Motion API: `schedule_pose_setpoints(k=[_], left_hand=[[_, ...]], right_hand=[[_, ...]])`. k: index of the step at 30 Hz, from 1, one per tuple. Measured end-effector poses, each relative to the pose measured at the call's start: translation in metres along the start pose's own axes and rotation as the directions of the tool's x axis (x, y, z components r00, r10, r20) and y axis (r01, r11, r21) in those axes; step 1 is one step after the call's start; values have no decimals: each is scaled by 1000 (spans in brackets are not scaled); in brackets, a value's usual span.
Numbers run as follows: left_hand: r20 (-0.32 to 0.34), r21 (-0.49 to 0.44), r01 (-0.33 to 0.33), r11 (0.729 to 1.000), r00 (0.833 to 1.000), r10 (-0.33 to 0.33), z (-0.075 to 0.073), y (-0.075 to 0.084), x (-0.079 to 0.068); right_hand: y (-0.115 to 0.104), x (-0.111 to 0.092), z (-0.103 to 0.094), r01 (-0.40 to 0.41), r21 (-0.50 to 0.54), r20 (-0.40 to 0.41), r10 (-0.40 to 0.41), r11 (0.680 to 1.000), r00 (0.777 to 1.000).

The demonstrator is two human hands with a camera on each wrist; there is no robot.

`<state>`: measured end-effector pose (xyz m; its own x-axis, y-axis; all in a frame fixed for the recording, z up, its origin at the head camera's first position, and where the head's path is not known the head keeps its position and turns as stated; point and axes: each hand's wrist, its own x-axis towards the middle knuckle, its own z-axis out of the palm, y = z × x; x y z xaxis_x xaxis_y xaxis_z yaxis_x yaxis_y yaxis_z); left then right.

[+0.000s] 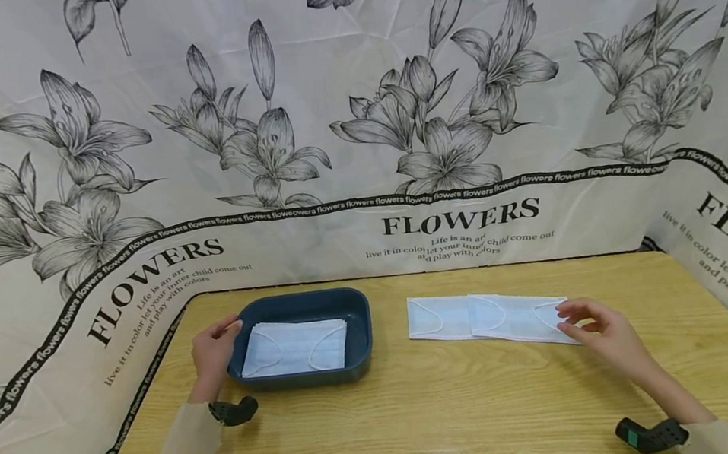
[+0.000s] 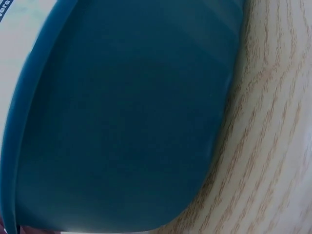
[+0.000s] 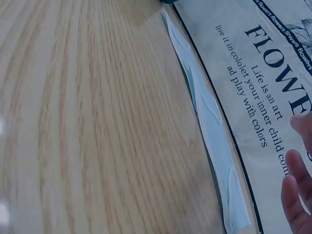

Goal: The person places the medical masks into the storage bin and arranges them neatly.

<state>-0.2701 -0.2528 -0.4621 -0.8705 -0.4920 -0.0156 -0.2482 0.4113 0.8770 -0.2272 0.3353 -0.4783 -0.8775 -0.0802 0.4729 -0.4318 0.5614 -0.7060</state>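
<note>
A dark blue plastic basin (image 1: 363, 334) stands at the left of the table, with a stack of pale blue face masks (image 1: 293, 347) lying flat inside. My left hand (image 1: 213, 350) pinches the basin's left rim; the left wrist view shows the basin's outer wall (image 2: 122, 122) and only a sliver of fingertip. Right of the basin, two overlapping face masks (image 1: 521, 317) lie flat, ear loops on top. Over their right end hovers my right hand (image 1: 603, 337), fingers loosely bent and apart. In the right wrist view these fingers (image 3: 295, 195) show a gap from the masks (image 3: 209, 126).
The wooden table (image 1: 428, 402) ends at a floral-printed cloth (image 1: 305, 250) that rises behind it and along both sides. Dark wrist-camera bands (image 1: 650, 435) sit on both wrists.
</note>
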Motion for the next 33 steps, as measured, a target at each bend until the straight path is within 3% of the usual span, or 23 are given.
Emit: schedule_pose_setpoints(k=[6,10,17,26,33], left_hand=[[19,-17,13,1000,1000,-13,-1,1,0],[25,-27,28,999,999,-28,-2,2,-1],[37,-26,22,999,999,-21,-3,3,0],[51,-23,14,1000,999,-13,-5,1,0],[43,-26,29,999,999,-28,-4,3,2]], right_hand=[[8,3,-7,-69,-43,-1,69,997,998],[9,8,-11,-130,-83,40,134,988,990],[11,18,-17,-249,-187,184,283,950,941],[28,32,-17,-291,-192,162,323,937,932],[35,42,-18,-303,-238,220,355,923,909]])
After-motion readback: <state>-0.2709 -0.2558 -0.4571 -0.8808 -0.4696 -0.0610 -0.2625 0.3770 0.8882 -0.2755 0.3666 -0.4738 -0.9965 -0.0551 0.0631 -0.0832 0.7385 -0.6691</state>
